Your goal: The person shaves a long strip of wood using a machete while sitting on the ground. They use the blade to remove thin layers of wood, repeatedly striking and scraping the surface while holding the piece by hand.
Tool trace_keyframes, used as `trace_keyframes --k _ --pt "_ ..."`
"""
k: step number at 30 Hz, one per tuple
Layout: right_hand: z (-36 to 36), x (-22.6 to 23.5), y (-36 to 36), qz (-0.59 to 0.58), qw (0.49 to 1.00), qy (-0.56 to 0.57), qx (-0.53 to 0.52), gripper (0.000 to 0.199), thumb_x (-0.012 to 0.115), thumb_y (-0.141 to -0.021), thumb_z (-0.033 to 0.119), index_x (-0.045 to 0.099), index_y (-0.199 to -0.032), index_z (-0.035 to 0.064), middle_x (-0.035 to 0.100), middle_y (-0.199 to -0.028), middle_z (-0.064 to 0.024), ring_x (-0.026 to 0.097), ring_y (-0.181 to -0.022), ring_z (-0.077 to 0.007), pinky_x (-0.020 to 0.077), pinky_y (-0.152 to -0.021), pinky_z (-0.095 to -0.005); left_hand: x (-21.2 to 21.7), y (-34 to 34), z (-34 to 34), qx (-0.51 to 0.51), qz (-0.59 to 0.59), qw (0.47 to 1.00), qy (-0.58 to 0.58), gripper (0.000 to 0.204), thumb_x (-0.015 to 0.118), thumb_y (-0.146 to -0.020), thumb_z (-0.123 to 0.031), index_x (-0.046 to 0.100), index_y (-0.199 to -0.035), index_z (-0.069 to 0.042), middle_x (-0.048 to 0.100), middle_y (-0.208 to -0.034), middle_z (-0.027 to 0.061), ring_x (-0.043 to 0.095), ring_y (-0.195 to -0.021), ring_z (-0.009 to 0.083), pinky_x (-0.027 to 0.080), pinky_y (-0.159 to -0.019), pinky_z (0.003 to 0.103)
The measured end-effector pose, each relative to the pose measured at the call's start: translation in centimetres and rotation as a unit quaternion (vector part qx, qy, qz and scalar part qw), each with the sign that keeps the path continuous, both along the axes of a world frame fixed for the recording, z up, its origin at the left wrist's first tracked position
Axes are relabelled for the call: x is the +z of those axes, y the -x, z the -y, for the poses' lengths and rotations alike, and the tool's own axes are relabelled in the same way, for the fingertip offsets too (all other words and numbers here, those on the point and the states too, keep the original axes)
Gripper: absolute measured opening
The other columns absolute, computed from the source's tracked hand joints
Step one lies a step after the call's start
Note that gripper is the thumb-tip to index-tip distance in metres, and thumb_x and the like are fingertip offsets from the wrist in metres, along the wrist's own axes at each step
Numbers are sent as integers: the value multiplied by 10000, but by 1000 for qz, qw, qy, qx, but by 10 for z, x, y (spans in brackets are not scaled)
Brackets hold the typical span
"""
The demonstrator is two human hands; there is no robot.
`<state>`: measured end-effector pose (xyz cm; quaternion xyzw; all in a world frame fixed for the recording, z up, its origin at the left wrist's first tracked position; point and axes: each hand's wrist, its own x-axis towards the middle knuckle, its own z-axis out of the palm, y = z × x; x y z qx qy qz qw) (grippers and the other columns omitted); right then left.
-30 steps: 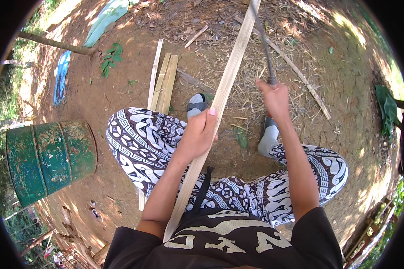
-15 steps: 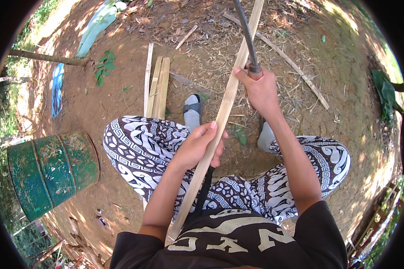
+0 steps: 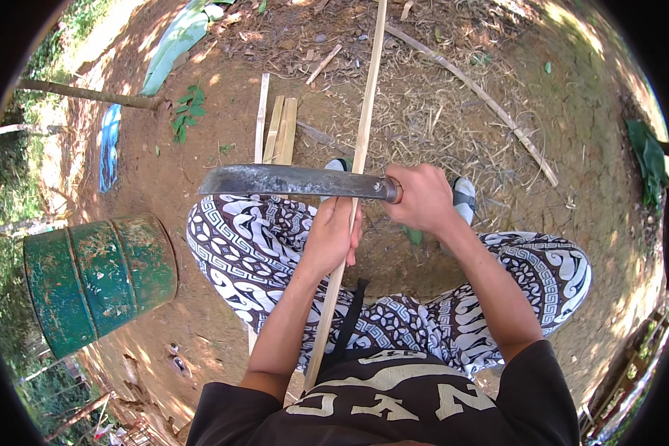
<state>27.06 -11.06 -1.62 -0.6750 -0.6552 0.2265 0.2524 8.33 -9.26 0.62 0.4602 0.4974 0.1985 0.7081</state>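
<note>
My left hand (image 3: pixel 333 234) is closed around a long, pale bamboo strip (image 3: pixel 368 111), which runs from my waist up past the far edge of the view. The strip is turned so its narrow side faces up. In my right hand (image 3: pixel 426 199) is the handle of a machete (image 3: pixel 290 181). Its broad, dark blade lies crosswise over the strip just beyond my left fingers, pointing left above my knee. Whether the edge bites into the bamboo I cannot tell.
Several bamboo strips (image 3: pixel 287 130) lie on the ground beyond my left knee. A thin stick (image 3: pixel 483 100) lies at the far right among pale shavings (image 3: pixel 438 119). A rusty green drum (image 3: pixel 100 279) rests at the left, near a blue piece (image 3: pixel 109 149) and a leafy sprig (image 3: pixel 189 111).
The machete has swung from pointing away to lying across the strip, as my right hand came nearer. My left hand has rolled the bamboo strip from its flat face onto its narrow side.
</note>
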Motion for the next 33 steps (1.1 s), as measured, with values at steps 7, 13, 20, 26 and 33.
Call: trace_keyframes --k 7,13,20,26,33 --pt "1 10 -3 38 999 -15 11 167 687 -621 190 631 -738 86 613 -578 -156 637 -568 -375 520 -572 -474 10 -2 4 -32 -83 985 -147 360 368 -1069 -287 514 -902 -3 470 -596 26 484 -419 88 409 -332 244" --pt "-5 -28 -32 87 994 -64 -11 199 725 -580 170 598 -712 92 612 -585 -116 638 -580 -338 509 -568 -440 3 -3 0 -78 -106 973 -189 398 338 -1080 -296 517 -907 15 471 -570 28 511 -418 110 429 -351 268" --pt "-17 -67 -109 154 973 -28 -168 163 700 -692 221 670 -782 88 659 -637 -139 676 -636 -344 538 -604 -445 0 -7 -1 -84 -133 975 -156 450 303 -1084 -323 494 -843 6 478 -500 54 517 -366 159 433 -358 310" --pt "-17 -49 -80 127 975 -24 -180 156 637 -737 217 653 -750 63 641 -616 -159 652 -590 -378 524 -575 -469 -7 -1 -4 -30 -116 987 -110 478 302 -1082 -369 489 -835 -5 475 -536 45 491 -380 131 415 -334 288" --pt "-7 -10 -20 100 992 -71 22 100 637 -704 183 619 -693 85 602 -566 -109 646 -560 -326 516 -540 -433 2 0 4 -35 -88 991 -93 473 308 -1080 -393 490 -832 -34 445 -542 16 419 -369 90 380 -312 248"
